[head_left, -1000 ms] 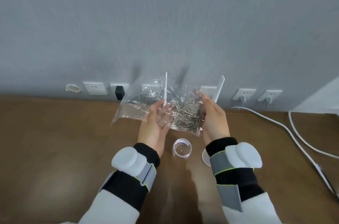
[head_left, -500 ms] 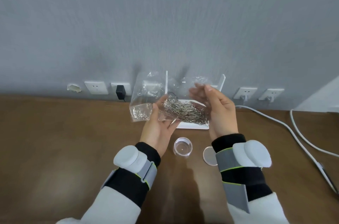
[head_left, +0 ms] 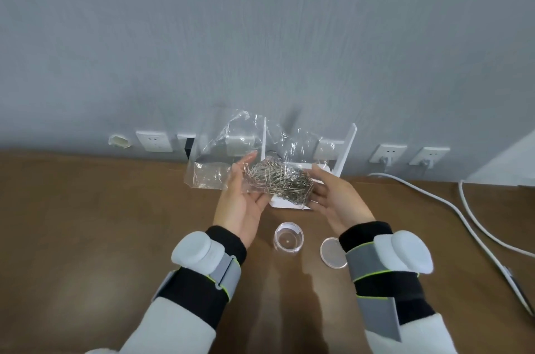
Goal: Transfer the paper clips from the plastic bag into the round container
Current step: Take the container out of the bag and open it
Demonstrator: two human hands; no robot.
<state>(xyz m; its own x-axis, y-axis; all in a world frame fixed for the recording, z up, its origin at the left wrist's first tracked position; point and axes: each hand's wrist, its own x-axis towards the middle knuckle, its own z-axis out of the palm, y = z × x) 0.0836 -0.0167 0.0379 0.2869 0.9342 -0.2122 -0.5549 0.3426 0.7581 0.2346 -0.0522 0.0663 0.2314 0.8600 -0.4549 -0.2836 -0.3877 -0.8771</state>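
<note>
L hand (head_left: 241, 200) & R hand (head_left: 337, 198) each grip the bag (head_left: 228, 151), thumb vs fingers, above the table (head_left: 86, 223). Clips (head_left: 282, 181) bunched inside, btwn the hands. Container (head_left: 289, 240) stands open below; lid (head_left: 332, 253) just R of it.

Bare tabletop (head_left: 101, 223) left of round container (head_left: 288, 240), lid (head_left: 333, 253) just right (cables (head_left: 451, 206) further right), router (head_left: 348, 148) behind

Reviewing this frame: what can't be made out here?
Head view only.
- Mouth of the plastic bag: open or sealed unclear, crumpled clear film.
- Grip of the right hand: hidden behind bag and paper clips.
- lid: partly covered by the right cuff.
- cable: runs off the right edge.
</note>
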